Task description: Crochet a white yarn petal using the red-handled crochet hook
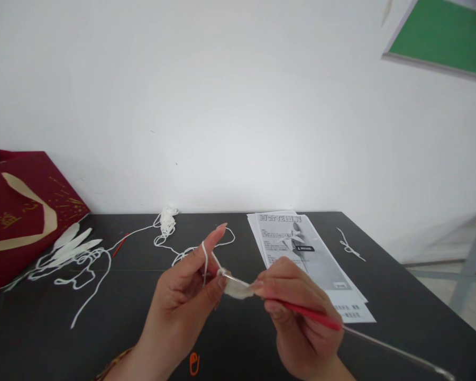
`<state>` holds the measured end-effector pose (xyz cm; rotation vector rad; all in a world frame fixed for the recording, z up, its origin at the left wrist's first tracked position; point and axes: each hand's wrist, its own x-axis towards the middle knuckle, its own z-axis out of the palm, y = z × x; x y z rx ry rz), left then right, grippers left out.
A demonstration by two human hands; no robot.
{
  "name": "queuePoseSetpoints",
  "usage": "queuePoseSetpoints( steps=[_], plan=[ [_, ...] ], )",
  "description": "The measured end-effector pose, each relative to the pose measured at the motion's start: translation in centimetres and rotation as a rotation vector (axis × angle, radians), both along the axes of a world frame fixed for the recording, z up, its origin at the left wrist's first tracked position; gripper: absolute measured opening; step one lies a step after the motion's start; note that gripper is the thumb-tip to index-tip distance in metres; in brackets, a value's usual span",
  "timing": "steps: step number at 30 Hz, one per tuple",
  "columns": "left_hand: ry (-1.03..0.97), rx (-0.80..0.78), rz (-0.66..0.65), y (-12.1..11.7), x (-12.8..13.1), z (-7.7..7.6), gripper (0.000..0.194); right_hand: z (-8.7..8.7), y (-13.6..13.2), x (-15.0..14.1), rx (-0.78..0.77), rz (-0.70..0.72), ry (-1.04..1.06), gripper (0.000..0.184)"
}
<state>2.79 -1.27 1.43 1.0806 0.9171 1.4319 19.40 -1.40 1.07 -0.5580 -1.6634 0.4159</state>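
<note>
My left hand [186,301] pinches a small white crochet piece [238,289] between thumb and fingers. White yarn [205,259] loops over its raised index finger. My right hand [301,312] grips a crochet hook [309,315] by its red handle, fingers wrapped round it. The hook's metal shaft points left, and its tip is at the top edge of the crochet piece, by the left thumb. A long thin strand, perhaps a yarn tail or wire, runs from behind the right hand to the lower right. Part of the crochet piece is hidden behind the fingers.
On the dark table [238,349] lie white crocheted petal shapes [73,248], a yarn bundle [168,219], a thin red stick [121,245], an orange stitch marker [194,364], printed sheets [305,254] and a knotted white yarn scrap [349,246]. A dark red gift bag [27,211] stands left.
</note>
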Motion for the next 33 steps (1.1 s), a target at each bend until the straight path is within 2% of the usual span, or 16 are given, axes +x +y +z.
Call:
queuePoseSetpoints(
  steps=[4, 8, 13, 15, 18, 21, 24, 26, 30, 31, 33],
  plan=[
    [0.118, 0.076, 0.123, -0.2, 0.2, 0.1, 0.044, 0.1, -0.6, -0.5, 0.092, -0.072, -0.11, 0.022],
    [0.223, 0.11, 0.225, -0.2, 0.5, 0.3, 0.028, -0.8, -1.0, -0.5, 0.221, -0.148, -0.318, 0.036],
    [0.242, 0.082, 0.258, 0.1, 0.5, 0.3, 0.017, -1.2, -1.3, -0.4, 0.294, -0.192, -0.5, 0.039],
    [0.214, 0.059, 0.268, 0.2, 0.4, 0.1, 0.02, -1.1, -1.4, -0.5, 0.298, -0.205, -0.51, 0.039],
    [0.198, 0.027, 0.289, 0.4, 0.3, -0.3, 0.042, -1.1, -1.4, -0.8, 0.272, -0.198, -0.491, 0.041],
    [0.165, 0.047, 0.301, 0.7, 0.3, -1.0, 0.054, -1.2, -0.9, -1.2, 0.249, -0.181, -0.365, 0.041],
    [0.072, 0.077, 0.29, 1.0, 0.2, -1.5, 0.049, -1.2, -0.4, -1.6, 0.23, -0.149, -0.209, 0.039],
    [0.035, 0.086, 0.281, 1.1, 0.1, -1.7, 0.041, -1.2, -0.1, -1.6, 0.208, -0.12, -0.176, 0.038],
    [0.078, 0.135, 0.296, 1.2, -0.2, -1.7, 0.01, -1.7, 0.0, -1.3, 0.217, -0.101, -0.23, 0.041],
    [0.101, 0.147, 0.3, 1.2, -0.2, -1.7, 0.006, -1.9, 0.0, -1.2, 0.229, -0.106, -0.258, 0.041],
    [0.133, 0.164, 0.323, 1.1, -0.3, -1.6, 0.013, -2.2, 0.0, -1.0, 0.276, -0.125, -0.322, 0.042]
  ],
)
